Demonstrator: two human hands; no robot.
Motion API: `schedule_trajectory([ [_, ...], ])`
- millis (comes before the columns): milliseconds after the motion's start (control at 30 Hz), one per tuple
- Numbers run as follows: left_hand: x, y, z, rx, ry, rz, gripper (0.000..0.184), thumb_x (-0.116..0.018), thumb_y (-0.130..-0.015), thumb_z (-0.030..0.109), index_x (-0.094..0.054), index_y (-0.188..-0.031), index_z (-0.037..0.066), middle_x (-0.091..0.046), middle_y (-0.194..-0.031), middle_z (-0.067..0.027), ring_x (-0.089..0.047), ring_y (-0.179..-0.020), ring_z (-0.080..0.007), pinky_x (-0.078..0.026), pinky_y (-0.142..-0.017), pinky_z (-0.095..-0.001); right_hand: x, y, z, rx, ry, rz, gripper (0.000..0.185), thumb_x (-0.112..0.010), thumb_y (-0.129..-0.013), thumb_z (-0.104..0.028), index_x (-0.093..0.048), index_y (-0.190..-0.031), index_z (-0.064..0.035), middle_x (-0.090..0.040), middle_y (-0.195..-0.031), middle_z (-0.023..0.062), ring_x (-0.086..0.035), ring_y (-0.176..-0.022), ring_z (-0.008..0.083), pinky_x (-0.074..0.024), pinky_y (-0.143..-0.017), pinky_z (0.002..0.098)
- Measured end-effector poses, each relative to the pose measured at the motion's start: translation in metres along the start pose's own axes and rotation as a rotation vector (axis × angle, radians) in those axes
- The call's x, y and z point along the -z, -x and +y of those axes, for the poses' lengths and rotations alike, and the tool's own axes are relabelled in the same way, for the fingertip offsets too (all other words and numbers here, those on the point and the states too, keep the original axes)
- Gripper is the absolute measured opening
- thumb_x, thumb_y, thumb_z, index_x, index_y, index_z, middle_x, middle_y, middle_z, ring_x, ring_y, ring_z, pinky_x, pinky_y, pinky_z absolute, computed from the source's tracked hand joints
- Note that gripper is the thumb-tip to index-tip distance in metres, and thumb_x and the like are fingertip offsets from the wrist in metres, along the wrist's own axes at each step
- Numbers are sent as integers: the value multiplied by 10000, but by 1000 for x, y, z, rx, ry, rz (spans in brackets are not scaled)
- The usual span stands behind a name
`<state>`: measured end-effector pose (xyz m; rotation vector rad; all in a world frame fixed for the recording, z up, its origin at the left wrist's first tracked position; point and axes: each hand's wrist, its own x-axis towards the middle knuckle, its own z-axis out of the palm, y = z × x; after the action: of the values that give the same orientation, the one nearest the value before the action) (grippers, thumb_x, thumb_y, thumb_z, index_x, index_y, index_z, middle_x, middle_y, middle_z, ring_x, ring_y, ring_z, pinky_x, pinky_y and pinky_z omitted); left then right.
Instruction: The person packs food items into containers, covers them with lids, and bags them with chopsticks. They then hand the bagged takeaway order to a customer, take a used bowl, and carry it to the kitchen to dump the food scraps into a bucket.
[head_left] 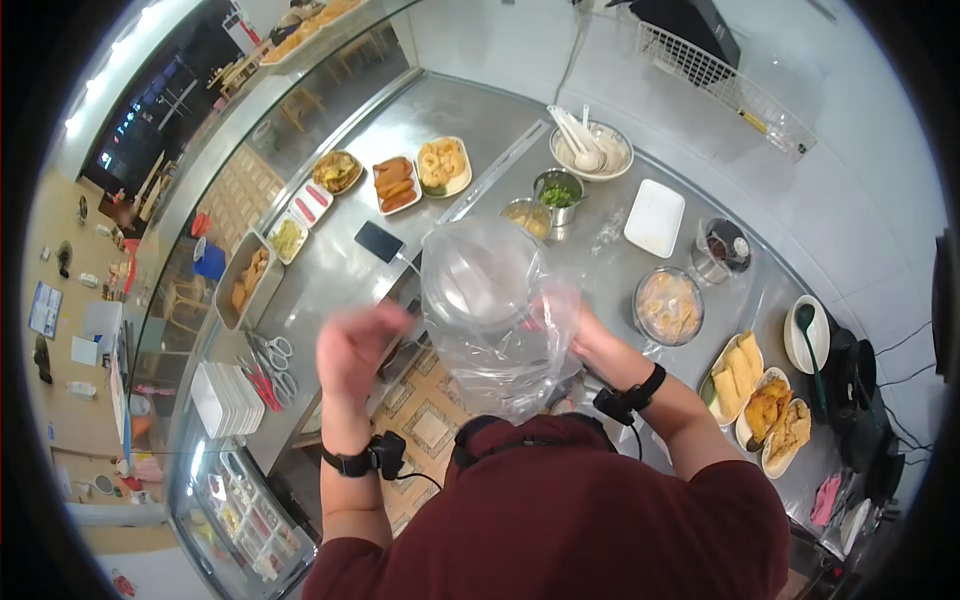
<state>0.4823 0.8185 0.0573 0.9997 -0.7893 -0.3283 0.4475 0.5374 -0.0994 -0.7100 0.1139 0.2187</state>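
The left hand (365, 345) was raised beside the clear plastic bag (490, 310), its wrist above the forearm and its fingers bent toward the bag; blur meant that its grip could not be told. No contact between this hand and the bag was visible. The right hand (562, 312) reached in from the other side, forearm angled inward, fingers clamped on the bag's side and partly veiled by film.

The bag stood between the hands, in front of the steel counter (330, 290), and overlapped its near edge in view. A round, translucent form showed inside; its kind could not be told. Bare steel lay between the black phone (380, 241) and the scissors (272, 365), left of the bag. To its right, a film-covered round bowl (669, 306) sat near the right wrist, with a smooth white rectangular dish (655, 218) beyond. The bag was thin, glossy and creased; patterned tile (430, 428) showed below the counter edge.
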Motion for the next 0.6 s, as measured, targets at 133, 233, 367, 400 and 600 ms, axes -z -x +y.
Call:
schedule_trajectory([
  [133, 69, -22, -84, 154, -9, 588, 568, -302, -898, 423, -133, -1368, 152, -192, -1406, -84, -175, -1292, -238, -123, -1032, -432, 3, 17, -51, -1, 28, 95, 206, -605, -780, -137, -521, -955, -69, -553, -839, 46, -576, -757, 192, -503, -746, 475],
  [233, 52, -38, -169, 211, 246, 429, 616, -297, -893, 459, -125, -1367, 105, -117, -1425, -65, -120, -1303, -221, -118, -1038, -388, -8, 37, -85, -40, -28, 194, 155, -592, -790, -141, -543, -906, -50, -546, -817, 72, -573, -741, 213, -506, -737, 403],
  [367, -2, -22, -243, 448, -45, 108, 528, -397, -876, 365, -318, -1279, 33, -380, -1284, -116, -409, -1136, -235, -381, -902, -355, -14, 64, -98, -42, -10, 358, 76, -526, -825, -122, -542, -888, -81, -553, -783, 50, -566, -666, 178, -504, -686, 315],
  [400, -10, -13, -260, 469, -134, -12, 502, -397, -874, 351, -347, -1257, 31, -421, -1247, -121, -437, -1107, -236, -400, -879, -359, -3, 66, -94, 4, 43, 347, 66, -523, -820, -109, -533, -876, -74, -557, -783, 51, -572, -669, 173, -513, -672, 313],
  [600, -69, 16, -289, 1055, 1151, 279, 505, -286, -885, 391, -398, -1186, 1, -481, -1172, -120, -451, -1082, -259, -404, -822, -366, 39, 55, -47, 136, 143, 540, 55, -482, -808, -50, -476, -764, -83, -566, -776, 33, -582, -662, 133, -518, -617, 255],
])
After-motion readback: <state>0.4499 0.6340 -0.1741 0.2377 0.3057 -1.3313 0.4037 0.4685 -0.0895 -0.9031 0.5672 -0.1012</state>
